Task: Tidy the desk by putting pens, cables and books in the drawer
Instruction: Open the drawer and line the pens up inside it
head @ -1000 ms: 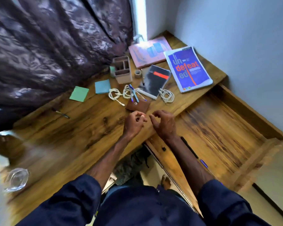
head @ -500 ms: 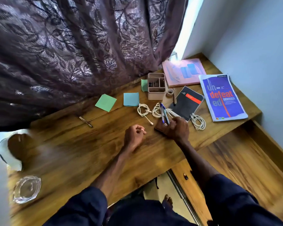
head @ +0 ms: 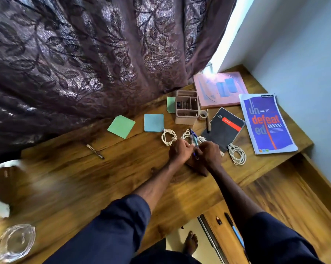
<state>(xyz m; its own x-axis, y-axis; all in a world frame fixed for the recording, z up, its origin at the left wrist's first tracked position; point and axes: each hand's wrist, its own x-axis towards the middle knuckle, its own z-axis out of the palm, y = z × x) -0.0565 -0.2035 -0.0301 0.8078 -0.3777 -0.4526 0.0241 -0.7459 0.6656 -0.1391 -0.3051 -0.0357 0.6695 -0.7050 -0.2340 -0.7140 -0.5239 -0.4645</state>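
My left hand (head: pixel 180 151) and my right hand (head: pixel 209 155) meet over a bunch of blue pens (head: pixel 193 138), and both sets of fingers are closed on them. A brown wallet (head: pixel 198 169) lies partly under my right hand. White coiled cables (head: pixel 168 137) (head: pixel 186 134) lie just beyond the hands, a third cable (head: pixel 237 154) to the right. A black notebook (head: pixel 224 128), a blue book (head: pixel 266 124) and a pink book (head: pixel 220 88) lie at the back right. One pen (head: pixel 95 151) lies alone at the left, another pen (head: pixel 208 123) beside the notebook. The open drawer (head: pixel 279 197) holds a pen (head: pixel 234 231).
A pink organiser (head: pixel 186 108) and a tape roll (head: pixel 203 114) stand behind the cables. Sticky note pads (head: pixel 121 126) (head: pixel 153 122) lie by the curtain (head: pixel 84 54). A glass lid (head: pixel 16 242) sits at the near left corner. A wall borders the right side.
My head and view turned from the drawer back to the desk. My right hand reached to the pens by the wallet, then my left hand moved right to join it there.
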